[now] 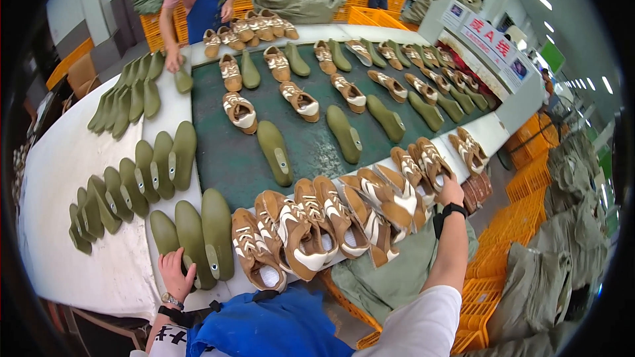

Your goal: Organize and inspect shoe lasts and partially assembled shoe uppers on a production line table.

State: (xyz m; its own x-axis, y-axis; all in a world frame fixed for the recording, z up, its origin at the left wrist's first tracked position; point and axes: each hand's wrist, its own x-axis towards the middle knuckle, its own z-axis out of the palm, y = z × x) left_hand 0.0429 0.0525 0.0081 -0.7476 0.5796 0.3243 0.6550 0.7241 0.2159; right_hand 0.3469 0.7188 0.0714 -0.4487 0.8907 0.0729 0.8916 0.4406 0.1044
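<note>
My left hand (176,276) is at the lower end of a green shoe last (190,235), its fingers and thumb closed about it. Similar lasts stand close on both sides. At the right end of a row of brown-and-white sneakers, my right hand (451,192) grips the heel of a sneaker (433,158); some of its fingers are hidden. Between my hands, several sneakers (297,238) lean against each other along the table's near edge, with white paper inside some.
Sneakers and lasts stand in rows on the green belt (225,158). More lasts (119,192) line the white tabletop (53,238) at left. Across the table, a person in a blue apron (210,13) touches a last. Orange crates (483,297) and grey-green sacks (536,284) are at right.
</note>
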